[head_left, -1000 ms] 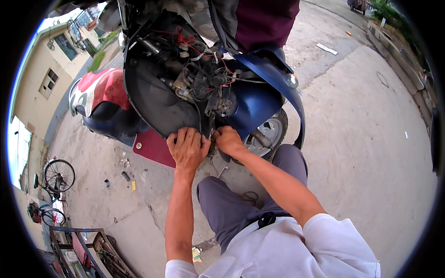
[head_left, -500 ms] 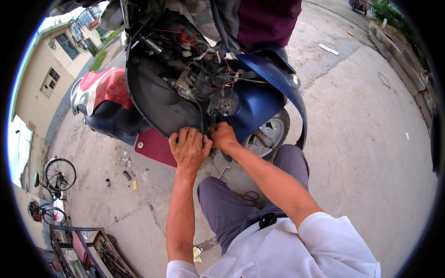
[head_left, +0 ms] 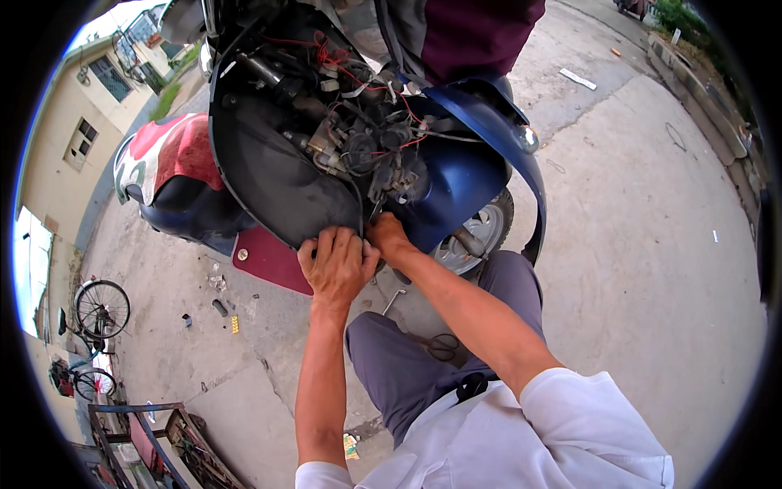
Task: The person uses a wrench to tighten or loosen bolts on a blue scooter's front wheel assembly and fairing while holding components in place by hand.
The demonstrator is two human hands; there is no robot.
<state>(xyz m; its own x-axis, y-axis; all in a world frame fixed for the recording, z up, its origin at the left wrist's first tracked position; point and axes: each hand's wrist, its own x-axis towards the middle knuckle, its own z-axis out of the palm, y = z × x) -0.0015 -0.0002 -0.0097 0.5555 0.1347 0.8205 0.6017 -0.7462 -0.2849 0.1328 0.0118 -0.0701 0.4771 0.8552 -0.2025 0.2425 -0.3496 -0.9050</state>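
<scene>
In front of me stands a scooter with its front opened up. My left hand (head_left: pixel 336 265) is curled over the lower edge of the scooter's black inner panel (head_left: pixel 285 183), its fingertips bent over the rim. Close beside it, my right hand (head_left: pixel 389 238) reaches in between that panel and the blue front fender (head_left: pixel 460 183). Its fingers are bent and their tips are hidden, so what they grip does not show. Above both hands lie bare red wires (head_left: pixel 327 57), dark connectors and metal parts. The blue outer cover (head_left: pixel 489 122) hangs at an angle over the front wheel (head_left: pixel 490 228).
A wrench-like metal tool (head_left: pixel 395 301) lies on the concrete by my knee, with a dark wire loop (head_left: pixel 442 347) between my legs. The scooter's maroon footboard (head_left: pixel 269 261) juts out left. A bicycle (head_left: pixel 102 310) and a rusty metal frame (head_left: pixel 138 407) stand farther left.
The black panel and scooter have shifted slightly left in view. My left hand has moved a little down and right, its fingers still over the edge; the right hand stays nearly in place.
</scene>
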